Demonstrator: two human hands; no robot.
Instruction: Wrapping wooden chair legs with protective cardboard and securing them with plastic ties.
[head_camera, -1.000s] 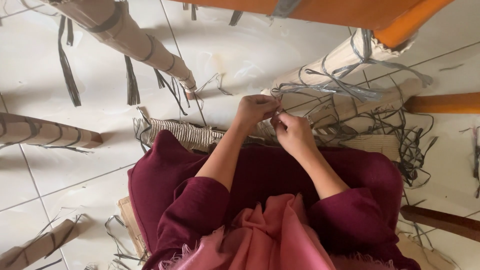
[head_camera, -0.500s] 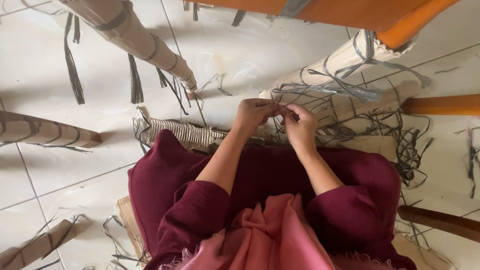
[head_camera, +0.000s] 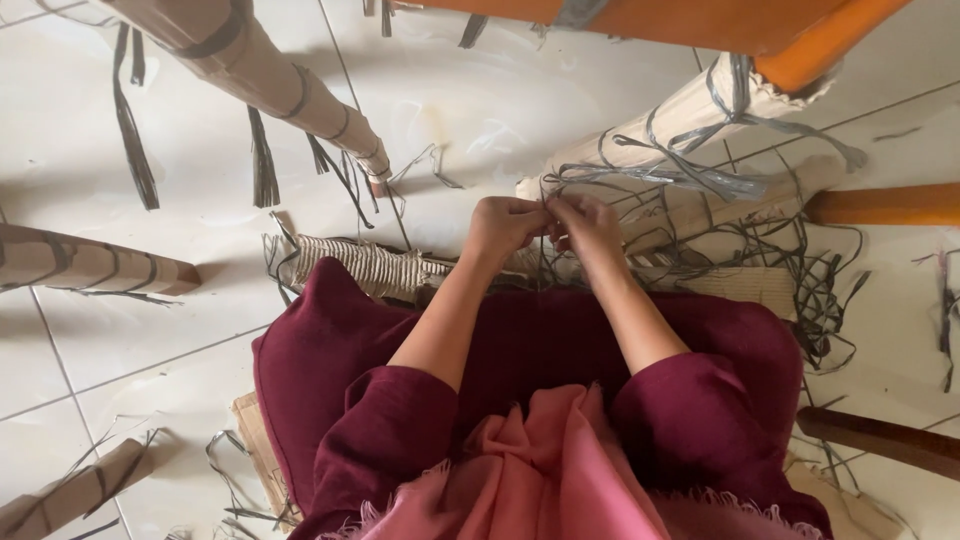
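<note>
Several cardboard-wrapped legs (head_camera: 270, 75) ringed with dark strapping stand over the tiled floor (head_camera: 120, 320), and loose strands (head_camera: 800, 270) lie scattered at the right. Both hands have been drawn closer than a second ago: the left hand (head_camera: 505, 228) and right hand (head_camera: 590, 225) now meet, fingertips pinched on one thin strand (head_camera: 552, 205) beside the nearest wrapped leg (head_camera: 660, 135), so that strand appears to be being knotted or picked loose.

The fingertips (head_camera: 549, 212) seem to pinch a strand too thin to tell.
</note>
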